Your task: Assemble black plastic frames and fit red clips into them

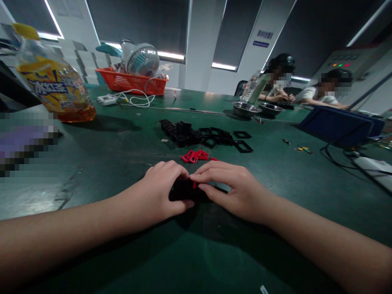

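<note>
On the green table [306, 183], an orange basket [134, 85] holds a fan [142, 61]; a bottle [55, 81] holds amber drink [79, 114]. The left hand [168, 185] curls around, and the right hand [229, 181] reaches over, a black part [177, 192] between them, seemingly lengthwise left to right. There, a small red piece [194, 185] sits nearer the right hand, which seems to pinch it.

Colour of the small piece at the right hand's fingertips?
Red: the small piece by the right hand, head view.
</note>
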A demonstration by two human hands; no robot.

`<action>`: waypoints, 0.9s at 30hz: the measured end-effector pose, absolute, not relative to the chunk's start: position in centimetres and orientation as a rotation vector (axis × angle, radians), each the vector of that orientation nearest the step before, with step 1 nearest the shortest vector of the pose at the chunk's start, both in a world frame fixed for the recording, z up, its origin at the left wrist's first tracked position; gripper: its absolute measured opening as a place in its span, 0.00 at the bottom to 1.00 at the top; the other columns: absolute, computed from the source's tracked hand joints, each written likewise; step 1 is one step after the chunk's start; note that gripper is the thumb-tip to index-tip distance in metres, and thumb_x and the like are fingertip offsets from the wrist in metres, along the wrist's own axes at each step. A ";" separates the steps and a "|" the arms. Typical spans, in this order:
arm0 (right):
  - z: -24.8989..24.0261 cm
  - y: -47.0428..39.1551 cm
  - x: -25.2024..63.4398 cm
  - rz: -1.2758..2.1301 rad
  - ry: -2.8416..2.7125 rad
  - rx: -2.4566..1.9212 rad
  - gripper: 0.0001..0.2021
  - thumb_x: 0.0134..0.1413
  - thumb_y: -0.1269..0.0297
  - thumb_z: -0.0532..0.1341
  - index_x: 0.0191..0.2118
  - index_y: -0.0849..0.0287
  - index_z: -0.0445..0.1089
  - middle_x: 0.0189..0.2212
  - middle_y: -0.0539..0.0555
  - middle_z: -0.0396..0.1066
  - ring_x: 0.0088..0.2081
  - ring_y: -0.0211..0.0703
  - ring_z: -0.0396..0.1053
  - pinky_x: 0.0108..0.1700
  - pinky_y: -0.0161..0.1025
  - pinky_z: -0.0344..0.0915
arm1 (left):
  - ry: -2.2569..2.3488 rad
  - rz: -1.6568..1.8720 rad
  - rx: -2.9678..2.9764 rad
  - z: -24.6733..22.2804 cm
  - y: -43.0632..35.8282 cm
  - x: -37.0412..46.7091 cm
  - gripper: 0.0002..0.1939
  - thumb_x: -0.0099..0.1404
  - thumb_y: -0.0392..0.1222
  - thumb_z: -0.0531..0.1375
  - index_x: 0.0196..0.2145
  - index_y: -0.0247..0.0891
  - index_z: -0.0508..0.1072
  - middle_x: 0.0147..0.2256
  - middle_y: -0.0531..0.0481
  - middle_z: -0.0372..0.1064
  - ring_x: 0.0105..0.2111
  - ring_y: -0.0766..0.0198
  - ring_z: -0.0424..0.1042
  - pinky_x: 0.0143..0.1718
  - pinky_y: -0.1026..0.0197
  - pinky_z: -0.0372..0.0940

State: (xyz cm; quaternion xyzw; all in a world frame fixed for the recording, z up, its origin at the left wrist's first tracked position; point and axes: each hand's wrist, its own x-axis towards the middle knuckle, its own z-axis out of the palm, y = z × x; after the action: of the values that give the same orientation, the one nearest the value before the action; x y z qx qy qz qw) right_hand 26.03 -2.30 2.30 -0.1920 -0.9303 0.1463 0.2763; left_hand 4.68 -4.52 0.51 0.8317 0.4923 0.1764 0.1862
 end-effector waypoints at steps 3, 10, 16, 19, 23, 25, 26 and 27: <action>2.3 -2.3 26.0 0.395 -2.496 -0.519 0.10 0.60 0.76 0.58 0.45 0.67 0.74 0.41 0.59 0.77 0.44 0.41 0.74 0.48 0.37 0.70 | 1.394 0.481 2.331 0.5 -4.6 4.7 0.16 0.54 0.44 0.64 0.40 0.37 0.70 0.41 0.45 0.69 0.43 0.50 0.66 0.46 0.47 0.61; 2.4 -2.5 26.0 0.399 -2.496 -0.545 0.10 0.61 0.75 0.58 0.45 0.60 0.74 0.41 0.57 0.77 0.44 0.41 0.74 0.48 0.38 0.71 | 1.398 0.488 2.342 0.6 -4.6 4.7 0.15 0.55 0.44 0.64 0.40 0.39 0.69 0.41 0.45 0.69 0.43 0.50 0.67 0.46 0.48 0.62; 2.3 -2.4 26.0 0.397 -2.496 -0.544 0.10 0.61 0.74 0.58 0.45 0.61 0.74 0.41 0.57 0.77 0.44 0.41 0.74 0.48 0.38 0.71 | 1.395 0.488 2.352 0.6 -4.6 4.6 0.15 0.55 0.44 0.64 0.39 0.39 0.69 0.41 0.45 0.70 0.43 0.51 0.67 0.46 0.48 0.62; 2.3 -2.4 26.0 0.391 -2.501 -0.536 0.10 0.61 0.75 0.58 0.45 0.63 0.74 0.41 0.57 0.77 0.44 0.40 0.74 0.48 0.38 0.71 | 1.389 0.497 2.355 0.5 -4.5 4.6 0.15 0.54 0.44 0.64 0.40 0.39 0.69 0.41 0.45 0.69 0.43 0.51 0.67 0.46 0.48 0.62; 2.3 -2.4 26.1 0.390 -2.505 -0.531 0.10 0.61 0.75 0.58 0.45 0.61 0.74 0.41 0.57 0.77 0.44 0.40 0.74 0.48 0.38 0.71 | 1.413 0.462 2.335 0.5 -4.5 4.7 0.16 0.54 0.45 0.64 0.39 0.38 0.70 0.41 0.45 0.69 0.43 0.49 0.67 0.46 0.47 0.62; 2.3 -2.4 26.1 0.390 -2.502 -0.532 0.10 0.61 0.75 0.58 0.45 0.61 0.74 0.41 0.57 0.77 0.44 0.40 0.74 0.48 0.38 0.71 | 1.428 0.458 2.332 0.6 -4.5 4.7 0.16 0.54 0.45 0.64 0.39 0.38 0.70 0.41 0.44 0.69 0.43 0.49 0.67 0.47 0.47 0.62; 2.3 -2.4 26.1 0.391 -2.501 -0.533 0.10 0.61 0.75 0.58 0.45 0.61 0.74 0.41 0.57 0.77 0.44 0.40 0.74 0.49 0.38 0.71 | 1.430 0.460 2.332 0.6 -4.5 4.7 0.16 0.54 0.45 0.64 0.40 0.38 0.70 0.41 0.44 0.69 0.43 0.49 0.67 0.47 0.46 0.62; 2.3 -2.4 26.1 0.395 -2.499 -0.536 0.10 0.61 0.75 0.58 0.45 0.61 0.74 0.41 0.57 0.77 0.44 0.40 0.74 0.49 0.38 0.71 | 1.428 0.460 2.333 0.6 -4.5 4.7 0.16 0.54 0.44 0.64 0.40 0.38 0.70 0.41 0.44 0.69 0.43 0.49 0.67 0.47 0.46 0.62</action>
State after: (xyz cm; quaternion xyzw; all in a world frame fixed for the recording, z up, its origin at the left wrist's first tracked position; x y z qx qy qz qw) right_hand 26.08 -2.38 2.27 -0.1995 -0.9293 0.1467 0.2741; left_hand 4.74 -4.54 0.56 0.8269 0.5061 0.1632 0.1830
